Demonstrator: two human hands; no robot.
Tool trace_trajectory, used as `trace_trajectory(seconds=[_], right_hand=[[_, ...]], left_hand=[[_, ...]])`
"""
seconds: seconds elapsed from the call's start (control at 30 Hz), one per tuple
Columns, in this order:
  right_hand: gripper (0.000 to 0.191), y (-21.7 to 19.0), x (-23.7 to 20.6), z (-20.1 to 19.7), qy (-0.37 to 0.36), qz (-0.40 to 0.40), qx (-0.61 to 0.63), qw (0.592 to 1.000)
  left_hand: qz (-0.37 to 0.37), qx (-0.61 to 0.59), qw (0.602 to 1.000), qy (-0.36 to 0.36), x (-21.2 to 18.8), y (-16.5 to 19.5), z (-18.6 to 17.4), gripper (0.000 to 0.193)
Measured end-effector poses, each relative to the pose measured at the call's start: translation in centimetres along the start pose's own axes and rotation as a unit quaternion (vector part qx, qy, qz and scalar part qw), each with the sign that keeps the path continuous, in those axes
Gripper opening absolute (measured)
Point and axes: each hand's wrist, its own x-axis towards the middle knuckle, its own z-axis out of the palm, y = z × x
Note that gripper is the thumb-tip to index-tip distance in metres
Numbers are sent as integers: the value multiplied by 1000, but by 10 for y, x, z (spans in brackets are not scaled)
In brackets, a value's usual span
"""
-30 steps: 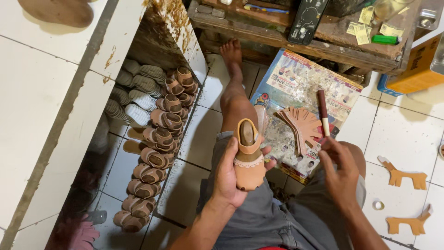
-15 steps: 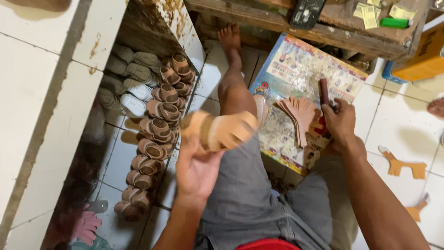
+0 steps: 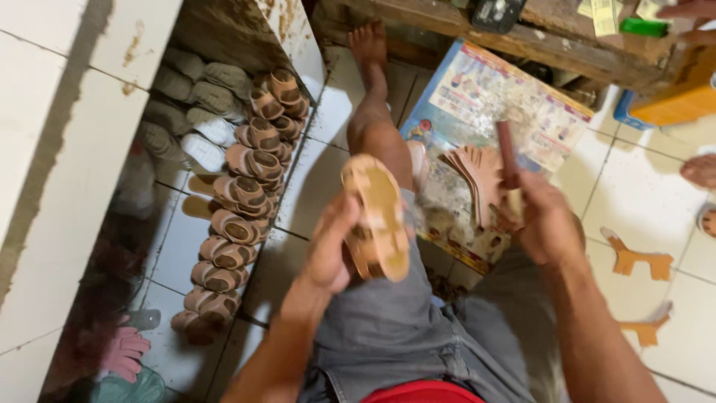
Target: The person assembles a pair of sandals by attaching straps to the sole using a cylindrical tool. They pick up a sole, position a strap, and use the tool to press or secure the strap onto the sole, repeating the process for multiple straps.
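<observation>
Tan leather child's sandal (image 3: 377,220) sits sole-up in the closed left hand (image 3: 332,250); right hand (image 3: 548,220) grips a brown stick-shaped tool (image 3: 507,153).

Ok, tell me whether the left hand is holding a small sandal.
Yes, the left hand grips a small tan sandal, sole turned up, above the lap.

Matt tan leather-like sandal (image 3: 377,216), glossy white floor tiles (image 3: 656,186), rough worn wooden bench (image 3: 537,37).
</observation>
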Motion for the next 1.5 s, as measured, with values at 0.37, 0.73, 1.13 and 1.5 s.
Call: trace_trajectory(seconds=[0.37, 0.73, 1.13, 1.5], right_hand=[[41, 16, -54, 87, -144, 141, 250, 947], [38, 54, -43, 97, -74, -342, -447, 823], [39, 69, -40, 77, -60, -386, -471, 791], [39, 70, -38, 77, -41, -365, -482, 795]], left_hand=[[9, 300, 941, 155, 62, -6, -16, 54], [46, 429, 890, 148, 73, -12, -34, 48], [20, 426, 892, 148, 73, -10, -33, 50], [38, 460, 880, 109, 68, -11, -33, 52]])
